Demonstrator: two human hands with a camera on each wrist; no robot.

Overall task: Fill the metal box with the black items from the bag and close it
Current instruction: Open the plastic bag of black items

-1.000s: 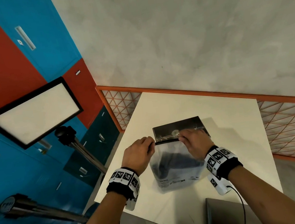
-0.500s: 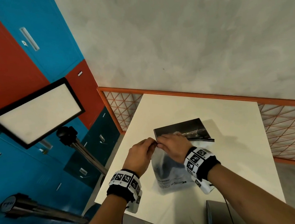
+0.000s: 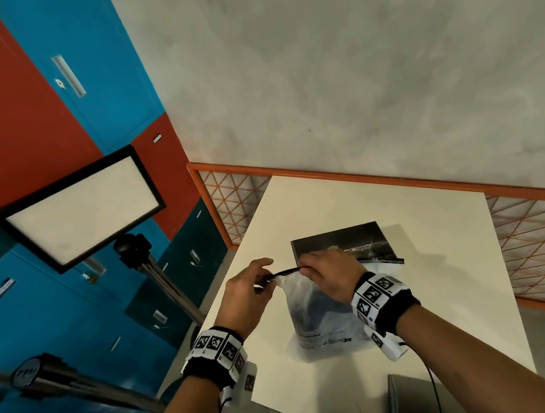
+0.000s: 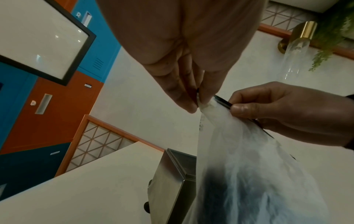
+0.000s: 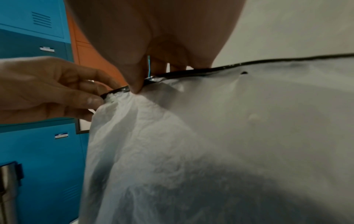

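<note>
A frosted plastic bag [image 3: 315, 317] [image 4: 249, 174] [image 5: 191, 144] with a black zip strip [image 3: 287, 270] [image 5: 191, 72] along its top stands on the white table [image 3: 412, 292]. Dark items [image 3: 325, 313] show dimly through its lower half. My left hand [image 3: 266, 280] [image 4: 197, 104] pinches the bag's left top corner. My right hand [image 3: 306, 269] [image 5: 138, 89] pinches the zip strip just beside it. The metal box [image 3: 344, 243] [image 4: 172, 181] lies right behind the bag, its dark shiny lid down.
A framed light panel on a tripod [image 3: 79, 209] stands left of the table, with blue and red lockers [image 3: 45, 97] behind. An orange lattice rail [image 3: 543, 241] runs along the table's far and left sides. A grey object [image 3: 412, 402] sits at the near table edge.
My right hand has slid leftward along the bag's top, from near the right end to close beside my left hand. The left hand holds its corner as before.
</note>
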